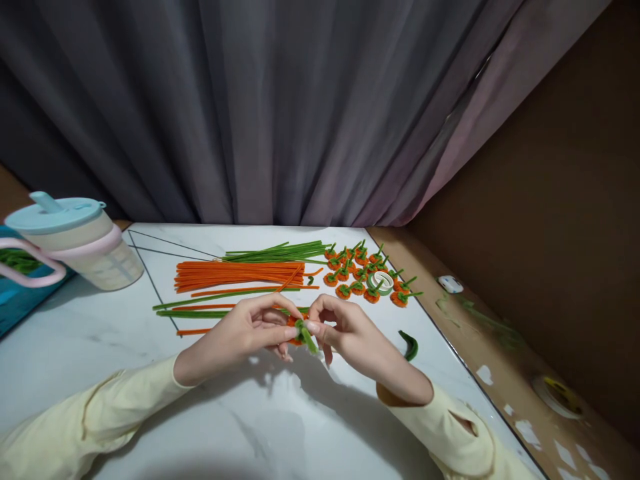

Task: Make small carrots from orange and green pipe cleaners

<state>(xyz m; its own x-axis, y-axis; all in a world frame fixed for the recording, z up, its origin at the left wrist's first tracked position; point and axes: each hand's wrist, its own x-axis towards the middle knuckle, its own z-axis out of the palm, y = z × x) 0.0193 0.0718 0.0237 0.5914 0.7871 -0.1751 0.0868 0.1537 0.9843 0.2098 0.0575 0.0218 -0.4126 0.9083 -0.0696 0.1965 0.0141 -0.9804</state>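
Note:
My left hand (245, 331) and my right hand (350, 330) meet over the white marble table (125, 353). Together they pinch a small orange pipe-cleaner coil with a green stem (301, 331); the left fingers hold the orange part, the right fingertips grip the green stem. Just beyond the hands lie a bundle of orange pipe cleaners (240, 275) and green pipe cleaners (275, 253). Several finished orange coils with green stems (365, 272) sit at the back right.
A roll of green tape (381, 283) lies among the finished pieces. A short curved green piece (410, 345) rests right of my right hand. A lidded jug with pink handle (75, 243) stands at left. A grey curtain hangs behind; a brown board borders the table's right.

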